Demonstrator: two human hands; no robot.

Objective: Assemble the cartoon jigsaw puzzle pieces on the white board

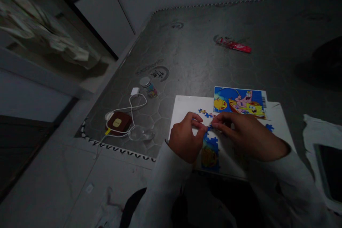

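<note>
My left hand (pixel 188 138) and my right hand (pixel 247 133) meet over a white board (pixel 183 108), fingertips pinched around a small blue jigsaw puzzle piece (pixel 210 127). Just below them lies a joined strip of jigsaw puzzle (pixel 210 153), blue with a yellow-brown shape. The fingers partly cover the held piece, and whether it touches the strip cannot be made out. Beyond my hands rests a picture card (pixel 240 102) with pink and yellow cartoon figures. Loose puzzle pieces (pixel 205 113) lie beyond my left fingers, and a blue piece (pixel 269 127) shows past my right hand.
Left of the board are a clear jar (pixel 149 87) with a lid, a white charger (pixel 135 91) with its cable, a brown box (pixel 119 123) and a transparent plastic item (pixel 141 133). A red wrapper (pixel 235 45) lies farther back. At right sits a dark-screened device (pixel 331 171).
</note>
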